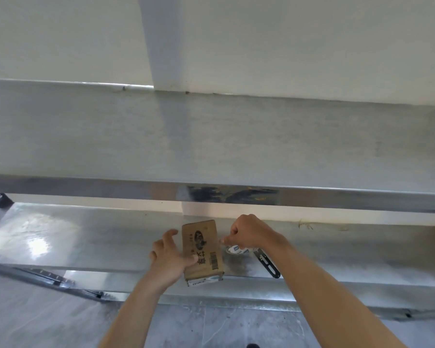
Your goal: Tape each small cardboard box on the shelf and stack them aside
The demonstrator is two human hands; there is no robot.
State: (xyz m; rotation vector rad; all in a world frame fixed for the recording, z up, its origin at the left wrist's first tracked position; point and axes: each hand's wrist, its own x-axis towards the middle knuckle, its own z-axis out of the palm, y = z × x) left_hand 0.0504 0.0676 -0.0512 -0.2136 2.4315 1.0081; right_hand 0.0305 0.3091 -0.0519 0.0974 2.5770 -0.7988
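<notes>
While left hand [170, 254] grips the cardboard box [202, 249] (barcode label), right hand [246, 233] pinches tape [234, 249].

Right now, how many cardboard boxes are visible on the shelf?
1. The cardboard box lies on the lower shelf, held by the left hand. Others may be outside the view.

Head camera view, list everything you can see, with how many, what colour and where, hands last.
box: one, brown cardboard with print and a barcode, on the lower shelf near its front edge
tape roll: one, white with blue print, right of the box, partly under the right hand
cutter: one, black, flat on the lower shelf right of the tape roll
lower shelf: one, shiny metal
upper shelf: one, grey metal, bare
wall: white, behind
left hand: holds the box's left side
right hand: fingers curled, pinching something small beside the box
</notes>
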